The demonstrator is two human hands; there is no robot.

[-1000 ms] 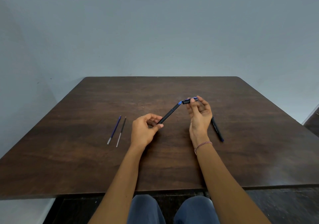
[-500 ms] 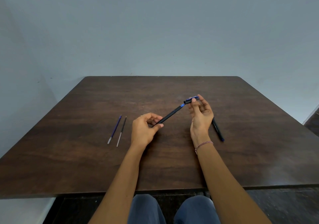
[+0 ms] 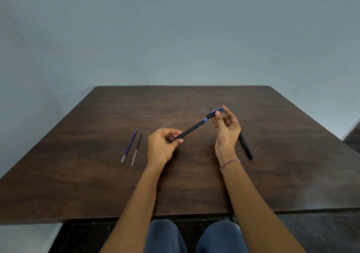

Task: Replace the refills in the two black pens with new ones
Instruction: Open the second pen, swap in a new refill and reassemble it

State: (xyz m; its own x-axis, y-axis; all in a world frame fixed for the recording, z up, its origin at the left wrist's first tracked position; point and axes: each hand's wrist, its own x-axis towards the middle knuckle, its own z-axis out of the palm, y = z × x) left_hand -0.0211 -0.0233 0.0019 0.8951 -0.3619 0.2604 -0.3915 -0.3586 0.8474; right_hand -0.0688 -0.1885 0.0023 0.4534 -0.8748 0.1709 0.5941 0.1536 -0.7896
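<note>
Your left hand (image 3: 161, 145) grips the pen (image 3: 190, 131) at its near end. Your right hand (image 3: 227, 130) pinches its cap (image 3: 215, 113); second pen (image 3: 245, 145) lies right of those fingers.

Single head-worn wide-angle view, looking forward and down across table (image 3: 97, 184); wall behind.

We find no legible text; the faint print on the lying black pen (image 3: 245, 145) is too small to read.
</note>
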